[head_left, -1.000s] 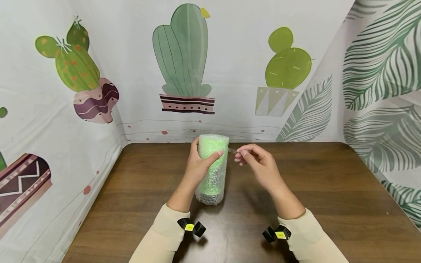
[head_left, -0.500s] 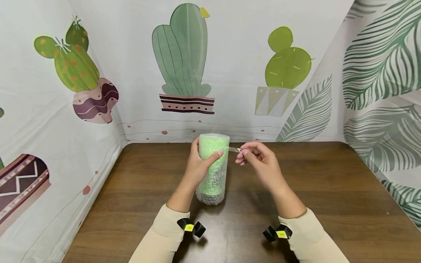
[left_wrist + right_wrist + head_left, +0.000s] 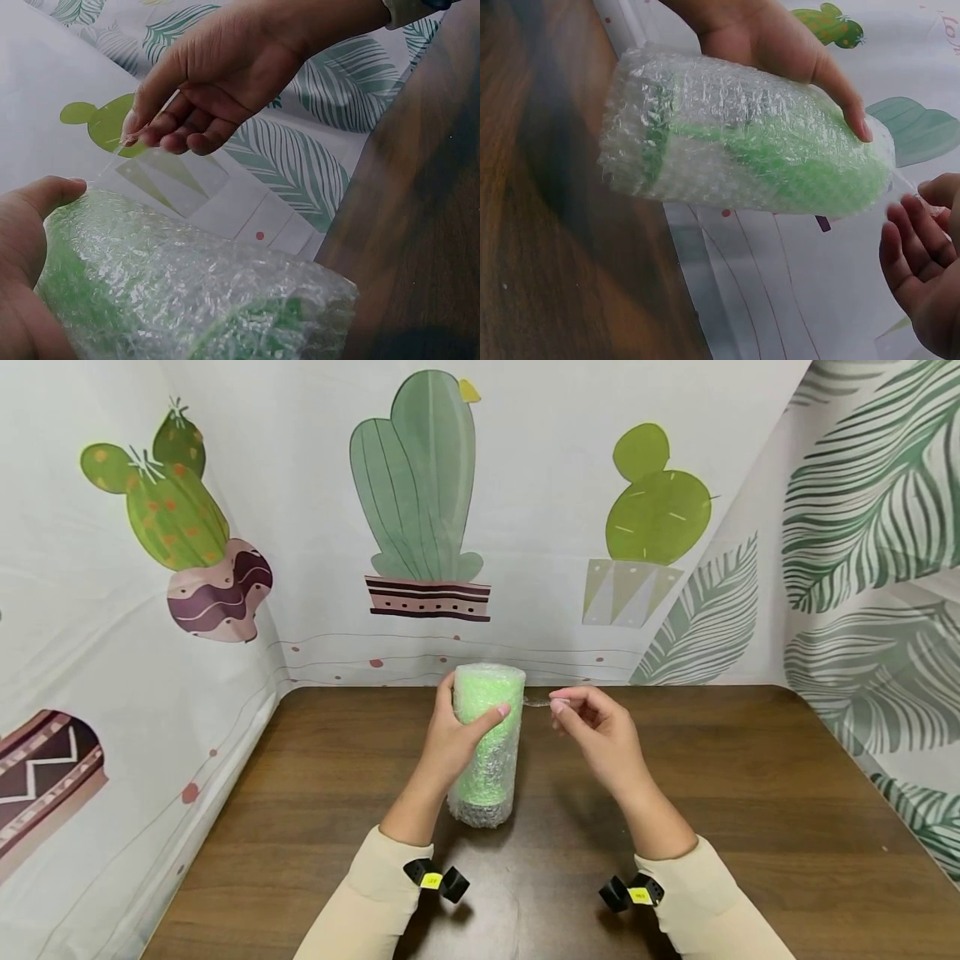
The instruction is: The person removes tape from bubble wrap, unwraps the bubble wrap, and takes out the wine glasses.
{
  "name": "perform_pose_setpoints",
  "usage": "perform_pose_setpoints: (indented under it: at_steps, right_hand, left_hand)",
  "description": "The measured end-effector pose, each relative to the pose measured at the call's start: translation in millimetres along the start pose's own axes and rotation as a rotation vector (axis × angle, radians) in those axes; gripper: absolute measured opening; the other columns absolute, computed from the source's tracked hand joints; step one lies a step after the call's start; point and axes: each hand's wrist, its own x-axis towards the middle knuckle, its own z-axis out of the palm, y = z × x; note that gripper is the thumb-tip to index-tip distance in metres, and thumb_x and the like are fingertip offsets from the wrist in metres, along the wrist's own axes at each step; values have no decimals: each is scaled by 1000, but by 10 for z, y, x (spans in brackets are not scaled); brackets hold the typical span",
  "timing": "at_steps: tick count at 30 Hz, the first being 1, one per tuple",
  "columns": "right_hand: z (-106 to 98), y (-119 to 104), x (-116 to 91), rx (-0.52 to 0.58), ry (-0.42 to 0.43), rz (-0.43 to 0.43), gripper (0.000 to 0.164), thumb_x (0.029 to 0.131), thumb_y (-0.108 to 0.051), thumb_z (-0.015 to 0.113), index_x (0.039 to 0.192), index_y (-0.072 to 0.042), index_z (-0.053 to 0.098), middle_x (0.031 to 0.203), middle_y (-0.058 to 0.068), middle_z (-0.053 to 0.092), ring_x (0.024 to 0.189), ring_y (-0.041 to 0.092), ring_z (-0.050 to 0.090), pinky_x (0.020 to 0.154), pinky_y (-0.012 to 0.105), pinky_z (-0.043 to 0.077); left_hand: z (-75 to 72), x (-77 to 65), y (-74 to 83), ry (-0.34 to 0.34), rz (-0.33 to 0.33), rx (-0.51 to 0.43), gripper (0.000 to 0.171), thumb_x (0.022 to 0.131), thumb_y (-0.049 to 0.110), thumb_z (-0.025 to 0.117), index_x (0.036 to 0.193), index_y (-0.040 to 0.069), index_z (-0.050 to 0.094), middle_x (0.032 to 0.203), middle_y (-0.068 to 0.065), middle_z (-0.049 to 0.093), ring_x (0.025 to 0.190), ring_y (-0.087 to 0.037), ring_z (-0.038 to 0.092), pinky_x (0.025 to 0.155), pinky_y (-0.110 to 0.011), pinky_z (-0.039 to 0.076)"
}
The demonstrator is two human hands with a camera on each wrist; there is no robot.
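Over the worktop (image 3: 300,793), seen from my head, my left hand (image 3: 455,735) grips the bubble-wrapped cylinder (image 3: 487,772), most fingers hidden behind it; just right of it, my right hand (image 3: 596,731) pinches a clear strip (image 3: 537,702) running to its upper side. From my left wrist, the cylinder is cut off below. From my right, the right hand is cropped.
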Motion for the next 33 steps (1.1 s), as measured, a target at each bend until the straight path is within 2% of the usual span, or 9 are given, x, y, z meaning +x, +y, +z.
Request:
perform_pose_setpoints:
  at_steps: [4,7,14,19,21,23,27,30,33]
  right_hand:
    - [-1,17,6,-117,62,-42,13,95,-9,70,103,0,74,85,-6,60,78,6,55,66,15,47]
    - [-8,22,10,-155,71,-45,11,95,-12,71,101,-3,76,86,-5,60,77,6,56,66,16,48]
    - [-13,24,17,-57,-4,-2,17,100,-7,62,113,0,68,83,6,66,72,9,65,68,27,61]
    - [-23,5,9,-169,25,-14,12,98,-12,67,106,-6,73,73,0,56,62,6,51,56,19,45]
    - [-29,10,10,-214,37,-24,12,97,-13,68,106,-9,74,72,-2,51,60,7,44,53,21,37]
    - [-31,6,10,-218,37,-26,12,97,-12,69,107,-10,74,72,-1,51,60,8,43,53,22,36]
    - [-29,1,7,-162,8,-6,13,99,-11,65,110,-9,70,72,4,57,60,10,53,55,22,47]
    - [-25,-1,4,-99,-25,29,13,101,-11,61,112,-6,65,72,7,63,61,12,62,60,27,57]
    - [-27,-6,3,-11,-67,64,15,103,-12,58,113,-2,59,74,12,68,63,13,66,64,31,61]
  left_hand:
    - [2,1,2,-7,2,-9,92,79,48,83,153,40,27,140,-5,51,118,-31,59,90,-47,57]
    - [6,-3,13,-5,6,-6,93,79,48,83,153,40,27,141,-5,51,119,-31,59,90,-48,56]
    - [25,-8,29,-15,9,1,97,77,47,85,154,37,26,143,-8,50,119,-32,59,90,-48,57]
    - [29,-13,26,-9,13,-1,97,78,46,84,155,35,25,144,-8,50,119,-32,59,91,-49,56]
    - [29,-14,26,-6,15,0,97,79,46,84,156,35,25,144,-8,50,120,-32,58,92,-49,56]
    - [27,-14,26,-7,17,2,97,79,46,83,156,35,25,144,-8,49,120,-32,58,93,-49,56]
    - [24,-14,26,-9,18,-1,96,79,47,83,155,36,25,142,-7,50,120,-32,58,91,-49,56]
    - [24,-13,24,-16,17,-10,95,79,46,83,155,36,26,141,-8,51,119,-32,59,90,-48,57]
    - [30,-18,18,-28,12,-15,95,80,45,83,154,37,26,141,-8,52,117,-32,60,89,-47,58]
